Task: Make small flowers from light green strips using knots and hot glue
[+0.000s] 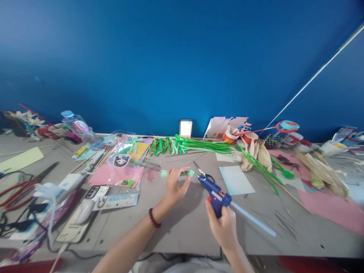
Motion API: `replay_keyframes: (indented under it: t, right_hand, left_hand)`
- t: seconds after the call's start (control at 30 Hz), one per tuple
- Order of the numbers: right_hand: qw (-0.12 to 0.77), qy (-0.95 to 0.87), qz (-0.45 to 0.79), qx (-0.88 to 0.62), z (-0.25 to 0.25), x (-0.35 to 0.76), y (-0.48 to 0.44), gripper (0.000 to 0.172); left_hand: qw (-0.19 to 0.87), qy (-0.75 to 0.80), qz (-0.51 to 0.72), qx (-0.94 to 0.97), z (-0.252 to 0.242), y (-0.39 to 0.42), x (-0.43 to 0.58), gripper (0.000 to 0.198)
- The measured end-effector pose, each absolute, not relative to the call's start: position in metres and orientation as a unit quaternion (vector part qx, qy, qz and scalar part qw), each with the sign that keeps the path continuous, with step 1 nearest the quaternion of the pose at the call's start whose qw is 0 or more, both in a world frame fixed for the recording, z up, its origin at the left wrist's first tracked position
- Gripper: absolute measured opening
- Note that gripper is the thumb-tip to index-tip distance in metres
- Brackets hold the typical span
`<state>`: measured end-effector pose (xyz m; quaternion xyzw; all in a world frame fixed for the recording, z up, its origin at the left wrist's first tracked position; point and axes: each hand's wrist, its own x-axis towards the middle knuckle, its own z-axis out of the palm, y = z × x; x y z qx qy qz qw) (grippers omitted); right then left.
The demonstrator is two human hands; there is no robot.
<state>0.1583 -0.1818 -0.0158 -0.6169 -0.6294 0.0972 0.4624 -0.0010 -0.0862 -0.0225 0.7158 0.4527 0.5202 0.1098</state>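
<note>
My left hand (175, 184), with a dark beaded bracelet on its wrist, holds a small green piece (164, 173) with a pale green end between thumb and fingers. In my right hand (223, 223) is a blue glue gun (212, 189), gripped by its handle. Its nozzle points left and is at or very near the right end of the green piece; whether they touch is too small to tell. A long clear glue stick (253, 218) sticks out of the gun's back. Scissors (200, 169) lie just behind the nozzle.
Green stems and tied pieces (204, 145) line the wall. A pale blue sheet (236, 180) lies right of the gun. At left are a plastic bag (113, 168), a phone (97, 192), a bottle (81, 127) and red-handled scissors (21, 189). Paper cups (229, 136) stand at back right.
</note>
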Motion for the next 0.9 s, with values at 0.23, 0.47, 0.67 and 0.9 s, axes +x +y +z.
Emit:
replay_keyframes:
  t: [0.23,0.47,0.67,0.9]
  right_hand:
    - [0.465,-0.629,0.118,-0.611,-0.0169,0.1579,-0.181,0.025]
    - [0.46,-0.627,0.115,-0.618,-0.0162,0.1587,-0.1815,0.027]
    - [0.459,-0.624,0.111,-0.622,-0.0173,0.1596,-0.1814,0.028]
    - [0.468,-0.603,0.121,-0.634,-0.0159,0.1635,-0.1786,0.029]
  left_hand:
    - [0.103,0.435,0.52,0.728,-0.0235,-0.0863,-0.0001,0.022]
    - [0.083,0.426,0.507,0.744,-0.0249,-0.0862,-0.0012,0.023]
    - [0.051,0.415,0.49,0.765,-0.0207,-0.0889,-0.0012,0.023]
    - [0.044,0.397,0.502,0.768,-0.019,-0.0909,0.0002,0.034]
